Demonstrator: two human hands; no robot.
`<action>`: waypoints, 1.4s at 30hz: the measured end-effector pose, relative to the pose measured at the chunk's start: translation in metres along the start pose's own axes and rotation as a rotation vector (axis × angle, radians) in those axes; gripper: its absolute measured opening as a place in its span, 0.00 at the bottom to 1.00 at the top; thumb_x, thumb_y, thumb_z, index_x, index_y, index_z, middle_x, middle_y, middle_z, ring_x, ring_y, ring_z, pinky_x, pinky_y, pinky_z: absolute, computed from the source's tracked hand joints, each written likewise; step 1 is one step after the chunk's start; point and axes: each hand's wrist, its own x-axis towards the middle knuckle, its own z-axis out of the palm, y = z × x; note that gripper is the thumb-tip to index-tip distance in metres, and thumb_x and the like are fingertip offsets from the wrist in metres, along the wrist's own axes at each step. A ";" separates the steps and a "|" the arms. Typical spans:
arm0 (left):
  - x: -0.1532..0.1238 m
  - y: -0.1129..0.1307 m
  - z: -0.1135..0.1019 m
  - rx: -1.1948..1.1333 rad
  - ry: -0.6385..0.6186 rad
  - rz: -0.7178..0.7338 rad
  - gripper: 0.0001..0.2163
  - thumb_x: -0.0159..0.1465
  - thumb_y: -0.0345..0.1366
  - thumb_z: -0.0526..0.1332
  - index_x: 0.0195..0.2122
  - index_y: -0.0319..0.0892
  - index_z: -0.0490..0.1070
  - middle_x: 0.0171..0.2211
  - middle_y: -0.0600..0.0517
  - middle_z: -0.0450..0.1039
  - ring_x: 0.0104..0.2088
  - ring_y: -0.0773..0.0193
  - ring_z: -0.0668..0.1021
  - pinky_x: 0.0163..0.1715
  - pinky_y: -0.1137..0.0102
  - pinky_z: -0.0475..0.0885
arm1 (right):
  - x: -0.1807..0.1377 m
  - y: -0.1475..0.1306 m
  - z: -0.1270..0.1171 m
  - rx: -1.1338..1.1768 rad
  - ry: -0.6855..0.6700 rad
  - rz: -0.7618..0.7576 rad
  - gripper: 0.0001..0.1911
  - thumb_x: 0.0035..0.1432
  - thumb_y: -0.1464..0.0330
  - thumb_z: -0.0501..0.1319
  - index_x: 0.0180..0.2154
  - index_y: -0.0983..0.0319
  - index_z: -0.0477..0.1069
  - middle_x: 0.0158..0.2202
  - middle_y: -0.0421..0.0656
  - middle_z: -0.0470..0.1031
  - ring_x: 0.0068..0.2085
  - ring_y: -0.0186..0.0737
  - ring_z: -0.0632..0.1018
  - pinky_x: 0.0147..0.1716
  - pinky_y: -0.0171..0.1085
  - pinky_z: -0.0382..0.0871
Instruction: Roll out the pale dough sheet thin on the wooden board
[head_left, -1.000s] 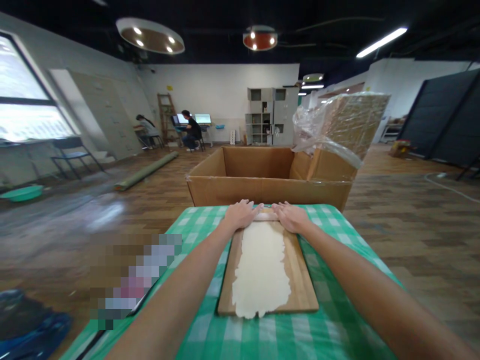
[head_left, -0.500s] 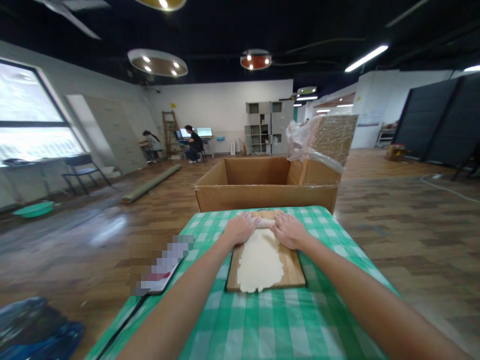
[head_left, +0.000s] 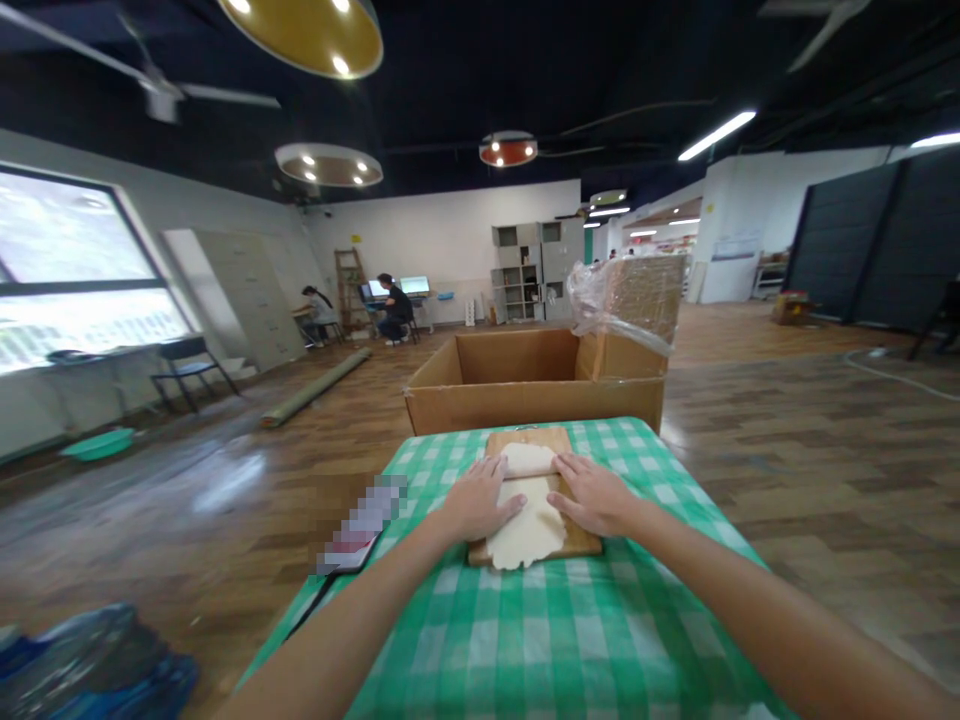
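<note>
A thin, pale sheet of dough (head_left: 527, 532) with a ragged edge lies on a wooden board (head_left: 583, 547). Across it rests a light-coloured rolling pin (head_left: 529, 462), and dough shows on both its far and near sides. My left hand (head_left: 480, 496) has its fingers over the pin's left end, the thumb pointing inward above the dough. At the right end, my right hand (head_left: 592, 493) holds the pin the same way, its thumb near the dough's right edge. The fingers partly hide both pin ends.
The board sits on a table with a green-and-white checked cloth (head_left: 525, 640). A blurred-out flat object (head_left: 367, 525) with a black cord lies at the table's left edge. Beyond stands a large open cardboard box (head_left: 525, 405). Two people sit by the far wall.
My hands have brought the rolling pin back toward me, from the dough's far end onto the sheet. My thumbs now reach inward. The head view has tilted up a little.
</note>
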 end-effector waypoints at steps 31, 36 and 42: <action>0.151 -0.086 0.071 0.050 0.043 0.001 0.23 0.76 0.47 0.44 0.58 0.44 0.74 0.53 0.37 0.77 0.57 0.42 0.76 0.52 0.51 0.72 | 0.150 0.076 0.044 -0.060 -0.110 0.096 0.41 0.74 0.47 0.31 0.66 0.61 0.67 0.68 0.51 0.66 0.69 0.52 0.65 0.66 0.49 0.58; 0.132 -0.074 0.060 0.081 0.054 -0.052 0.24 0.76 0.48 0.44 0.56 0.41 0.75 0.53 0.35 0.76 0.52 0.44 0.78 0.48 0.53 0.74 | 0.126 0.060 0.035 -0.039 -0.056 0.084 0.41 0.73 0.45 0.33 0.67 0.63 0.65 0.70 0.52 0.63 0.69 0.50 0.65 0.66 0.47 0.57; 0.092 -0.050 0.040 0.073 0.051 0.069 0.22 0.77 0.43 0.44 0.52 0.40 0.75 0.54 0.38 0.75 0.55 0.50 0.76 0.55 0.55 0.70 | 0.083 0.037 0.028 -0.040 -0.061 0.074 0.44 0.72 0.43 0.38 0.70 0.70 0.58 0.72 0.56 0.56 0.71 0.55 0.60 0.68 0.50 0.52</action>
